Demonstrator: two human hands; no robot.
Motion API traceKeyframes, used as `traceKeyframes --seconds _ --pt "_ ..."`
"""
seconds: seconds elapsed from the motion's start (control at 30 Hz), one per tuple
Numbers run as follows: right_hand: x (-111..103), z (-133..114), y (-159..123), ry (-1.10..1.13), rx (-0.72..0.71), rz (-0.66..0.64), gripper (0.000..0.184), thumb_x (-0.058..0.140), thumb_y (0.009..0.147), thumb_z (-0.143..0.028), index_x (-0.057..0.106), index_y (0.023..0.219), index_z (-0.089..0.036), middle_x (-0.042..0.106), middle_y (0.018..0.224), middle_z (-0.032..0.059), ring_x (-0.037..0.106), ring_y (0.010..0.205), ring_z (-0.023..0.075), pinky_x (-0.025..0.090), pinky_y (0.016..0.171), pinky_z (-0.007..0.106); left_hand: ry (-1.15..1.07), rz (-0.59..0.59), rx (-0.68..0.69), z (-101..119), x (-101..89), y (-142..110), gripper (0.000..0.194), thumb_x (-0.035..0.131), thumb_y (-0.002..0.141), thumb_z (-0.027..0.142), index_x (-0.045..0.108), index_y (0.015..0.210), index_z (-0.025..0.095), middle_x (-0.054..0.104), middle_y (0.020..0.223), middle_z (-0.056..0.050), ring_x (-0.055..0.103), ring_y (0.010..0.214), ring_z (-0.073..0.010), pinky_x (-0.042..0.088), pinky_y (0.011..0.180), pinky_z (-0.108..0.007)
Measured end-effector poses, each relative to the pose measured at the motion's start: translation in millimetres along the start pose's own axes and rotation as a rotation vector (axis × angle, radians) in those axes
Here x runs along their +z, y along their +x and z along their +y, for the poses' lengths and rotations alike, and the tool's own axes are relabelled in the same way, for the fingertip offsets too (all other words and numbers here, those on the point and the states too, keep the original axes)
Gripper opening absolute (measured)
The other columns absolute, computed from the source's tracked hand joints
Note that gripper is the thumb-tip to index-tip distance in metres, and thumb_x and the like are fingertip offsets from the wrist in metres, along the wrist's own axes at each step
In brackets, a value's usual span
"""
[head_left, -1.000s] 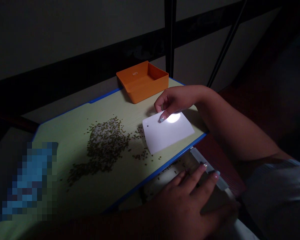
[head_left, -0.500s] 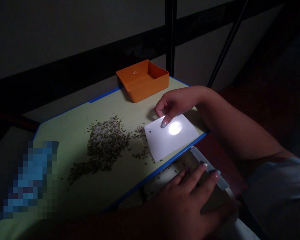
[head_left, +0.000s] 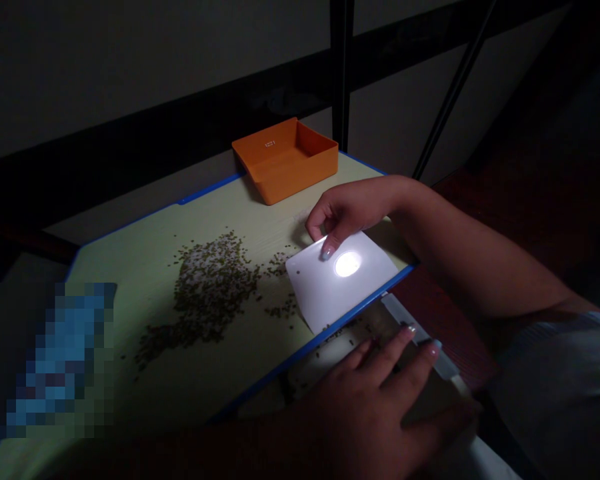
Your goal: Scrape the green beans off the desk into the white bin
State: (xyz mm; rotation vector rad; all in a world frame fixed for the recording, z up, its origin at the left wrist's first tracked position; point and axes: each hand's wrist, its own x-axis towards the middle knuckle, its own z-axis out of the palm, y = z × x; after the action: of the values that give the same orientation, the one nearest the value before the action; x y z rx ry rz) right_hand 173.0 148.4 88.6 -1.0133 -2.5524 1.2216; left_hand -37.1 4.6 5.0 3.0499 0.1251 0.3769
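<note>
My right hand (head_left: 347, 210) pinches the upper edge of a white flexible plastic card (head_left: 325, 287), its thumb on top. A small dark dot marks the card near its left corner, and a bright light spot falls on it. The card's lower edge meets the blue table rim. To its left, a pile of small greenish-brown grains (head_left: 210, 287) lies spread on the table, with some strays near the card. Below the rim, my left hand (head_left: 375, 400) has its fingers spread over a plastic box (head_left: 330, 353), the fingertips near its clear side clip (head_left: 420, 337). Some grains show inside the box.
An orange tray (head_left: 295, 180) with one sloping side stands at the table's back edge. On the left lies a blurred-out blue object (head_left: 60, 360). Cabinet panels (head_left: 155, 60) rise behind the pale yellow-green table (head_left: 145, 267). The surroundings are dark.
My right hand has drawn the white card down toward me, until its lower edge reaches the table's rim, and tilted it. My left hand, the grain pile and the tray look unmoved.
</note>
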Motion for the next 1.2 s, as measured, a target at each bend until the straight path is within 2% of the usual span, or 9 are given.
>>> traceKeyframes --seconds 0.13,0.43,0.63,0.77,1.03,1.2 --pt "-1 0 -1 0.009 -0.015 0.007 0.034 0.064 0.078 -0.044 0.060 0.080 -0.011 0.059 0.063 -0.0047 0.048 0.059 0.0047 0.032 0.059 0.020 0.015 -0.053 0.050 -2 -4.0 0 0.044 0.030 0.096 0.039 0.030 0.141 0.040 0.029 0.151 -0.002 0.020 0.140 -0.0282 0.043 0.097 -0.040" --pt "-7 2 -5 -0.041 -0.011 0.117 0.035 0.062 0.080 -0.047 0.059 0.078 -0.012 0.053 0.060 -0.0054 0.044 0.056 0.0043 0.031 0.056 0.020 0.021 -0.050 0.026 0 -2.3 -1 0.047 0.031 0.094 0.048 0.029 0.141 0.042 0.027 0.151 -0.001 0.017 0.141 -0.0274 0.041 0.098 -0.039" --pt "-4 0 -3 -0.063 -0.017 0.123 0.030 0.063 0.080 -0.041 0.058 0.075 -0.012 0.051 0.058 -0.0062 0.042 0.054 0.0042 0.030 0.055 0.020 0.025 -0.035 0.015 0 -1.6 -1 0.044 0.034 0.095 0.038 0.031 0.139 0.044 0.028 0.151 0.000 0.019 0.140 -0.0257 0.042 0.097 -0.037" --pt "-1 -1 -1 -0.070 -0.024 0.127 0.028 0.064 0.079 -0.039 0.058 0.075 -0.011 0.052 0.057 -0.0064 0.042 0.053 0.0040 0.029 0.055 0.020 0.024 -0.048 0.032 0 -4.7 0 0.045 0.033 0.096 0.039 0.029 0.141 0.041 0.029 0.150 -0.001 0.019 0.140 -0.0262 0.040 0.099 -0.038" --pt "4 -6 3 -0.023 0.010 0.041 0.028 0.066 0.076 -0.038 0.058 0.075 -0.011 0.052 0.058 -0.0062 0.045 0.055 0.0051 0.030 0.056 0.020 0.024 -0.036 0.042 -1 -1.2 -1 0.047 0.028 0.096 0.045 0.025 0.143 0.039 0.028 0.151 -0.003 0.019 0.140 -0.0280 0.040 0.099 -0.040" --pt "5 -7 3 0.040 0.002 0.003 0.034 0.065 0.076 -0.045 0.058 0.075 -0.011 0.053 0.059 -0.0052 0.047 0.057 0.0063 0.032 0.057 0.021 0.026 -0.040 0.023 0 0.0 -1 0.046 0.029 0.096 0.043 0.025 0.143 0.041 0.028 0.151 -0.001 0.019 0.140 -0.0270 0.039 0.100 -0.039"
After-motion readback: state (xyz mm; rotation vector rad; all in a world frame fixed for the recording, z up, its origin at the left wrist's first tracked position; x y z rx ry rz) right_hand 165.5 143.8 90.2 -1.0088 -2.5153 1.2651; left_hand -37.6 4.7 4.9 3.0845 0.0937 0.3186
